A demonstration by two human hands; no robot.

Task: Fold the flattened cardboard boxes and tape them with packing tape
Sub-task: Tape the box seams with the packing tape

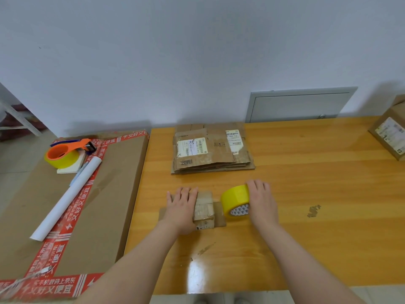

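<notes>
A small folded cardboard box (205, 208) sits on the wooden table (306, 194), old clear tape across its top and a flap lying flat to its right. My left hand (182, 207) lies flat on the box's left part, fingers straight. A yellow roll of packing tape (235, 201) stands on edge just right of the box. My right hand (262, 200) holds the roll from the right, fingers curled over its top. A stack of flattened cardboard boxes (210, 148) with shipping labels lies farther back.
A big flat carton (105, 194) with red printed tape lies to the left, carrying an orange tape dispenser with a yellow roll (65, 154), a white paper tube (70, 196) and a pen. An assembled box (392, 132) stands at the table's far right. A grey wall panel (300, 104) is behind.
</notes>
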